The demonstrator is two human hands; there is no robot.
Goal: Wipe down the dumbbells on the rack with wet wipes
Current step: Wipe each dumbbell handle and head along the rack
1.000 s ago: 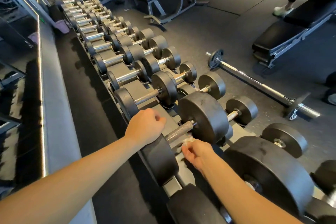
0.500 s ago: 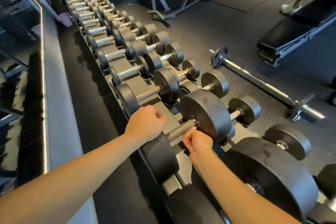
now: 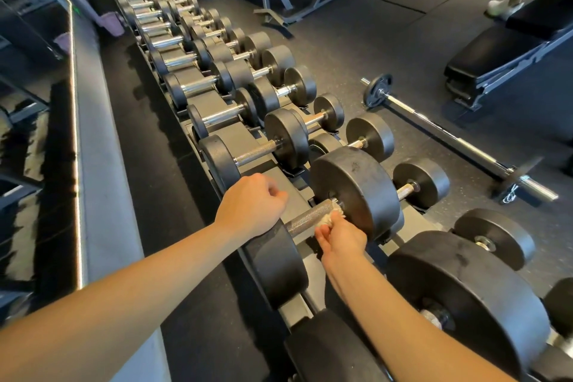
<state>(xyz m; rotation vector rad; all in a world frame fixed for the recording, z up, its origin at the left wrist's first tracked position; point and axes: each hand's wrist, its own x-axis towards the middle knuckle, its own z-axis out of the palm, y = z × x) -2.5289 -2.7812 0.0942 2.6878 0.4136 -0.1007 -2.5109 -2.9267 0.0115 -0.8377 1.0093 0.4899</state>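
Note:
A long black rack (image 3: 280, 197) runs away from me, filled with several black dumbbells. The nearest big dumbbell (image 3: 356, 186) has a knurled metal handle (image 3: 307, 217). My right hand (image 3: 339, 237) pinches a crumpled white wet wipe (image 3: 333, 214) against the far end of that handle, right beside the outer weight head. My left hand (image 3: 252, 206) rests as a loose fist on top of the dumbbell's inner weight head (image 3: 276, 260); what its fingers hold, if anything, is hidden.
A barbell (image 3: 449, 136) lies on the floor to the right of the rack. Black benches (image 3: 508, 53) stand beyond it, with a person's leg and shoe (image 3: 504, 5) at top right. A grey ledge and mirror wall (image 3: 90, 133) run along the left.
My right hand has slid the wipe along the handle from below its middle up to the end by the outer weight head. The left hand has stayed on the inner head.

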